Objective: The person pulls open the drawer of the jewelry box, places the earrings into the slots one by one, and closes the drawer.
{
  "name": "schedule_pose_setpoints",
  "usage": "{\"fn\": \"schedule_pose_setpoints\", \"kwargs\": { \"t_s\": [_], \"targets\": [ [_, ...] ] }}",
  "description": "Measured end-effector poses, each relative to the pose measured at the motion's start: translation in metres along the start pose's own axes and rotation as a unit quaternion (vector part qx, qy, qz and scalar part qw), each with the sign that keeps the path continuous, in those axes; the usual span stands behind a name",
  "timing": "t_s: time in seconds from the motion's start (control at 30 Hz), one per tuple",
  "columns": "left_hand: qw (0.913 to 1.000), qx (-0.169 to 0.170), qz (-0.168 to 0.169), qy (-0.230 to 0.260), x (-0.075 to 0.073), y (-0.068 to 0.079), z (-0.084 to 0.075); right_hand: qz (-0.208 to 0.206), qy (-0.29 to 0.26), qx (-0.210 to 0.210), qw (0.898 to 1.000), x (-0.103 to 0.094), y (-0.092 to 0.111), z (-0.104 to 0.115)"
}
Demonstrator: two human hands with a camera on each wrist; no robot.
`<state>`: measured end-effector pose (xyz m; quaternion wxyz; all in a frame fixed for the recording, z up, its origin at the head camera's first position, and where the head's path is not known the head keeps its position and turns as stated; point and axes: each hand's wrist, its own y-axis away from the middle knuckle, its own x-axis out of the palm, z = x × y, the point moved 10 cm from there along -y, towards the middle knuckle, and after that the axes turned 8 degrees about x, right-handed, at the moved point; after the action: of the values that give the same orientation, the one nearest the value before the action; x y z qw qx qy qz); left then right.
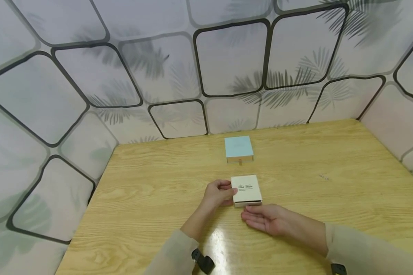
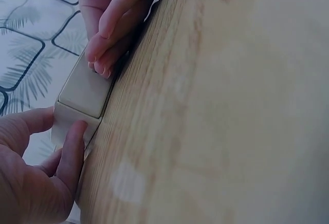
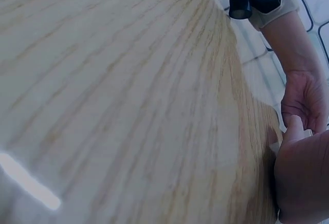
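Observation:
A small cream cardboard box (image 1: 246, 190) with dark script lettering on its lid lies on the wooden table. A thin dark gap runs under the lid along its front edge. My left hand (image 1: 217, 195) grips the box at its left side, thumb over the top edge. At the front edge, my right hand (image 1: 272, 219) has its palm turned up and fingers loosely extended, fingertips at the box's front. The left wrist view shows the right hand's fingers (image 2: 105, 54) close against the cream box (image 2: 85, 90). In the right wrist view, the right hand (image 3: 303, 178) hides most of the box.
Behind the cream box sits a light blue box (image 1: 239, 148) with a small tab at its front. Tiny shiny pieces (image 1: 324, 177) lie to the right on the wooden table (image 1: 158, 179). Patterned fabric walls (image 1: 234, 61) stand along the table's back and sides.

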<state>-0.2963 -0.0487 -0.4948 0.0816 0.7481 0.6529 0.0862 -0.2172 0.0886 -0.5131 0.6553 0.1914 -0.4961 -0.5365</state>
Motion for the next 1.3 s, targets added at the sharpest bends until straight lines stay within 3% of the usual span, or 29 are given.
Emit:
{"fn": "schedule_pose_setpoints", "kwargs": {
  "t_s": [0.4, 0.97, 1.3],
  "targets": [
    [0.9999, 0.01, -0.01, 0.005, 0.0, 0.004, -0.002, 0.007, 0.011, 0.006, 1.0, 0.0, 0.001, -0.007],
    [0.9997, 0.025, 0.004, 0.005, 0.002, 0.005, -0.005, 0.003, 0.018, 0.001, 1.0, -0.001, 0.005, -0.01],
    [0.9999, 0.014, -0.002, -0.002, 0.0, 0.004, -0.002, 0.008, 0.029, -0.003, 1.0, -0.001, 0.008, -0.012]
  ]
}}
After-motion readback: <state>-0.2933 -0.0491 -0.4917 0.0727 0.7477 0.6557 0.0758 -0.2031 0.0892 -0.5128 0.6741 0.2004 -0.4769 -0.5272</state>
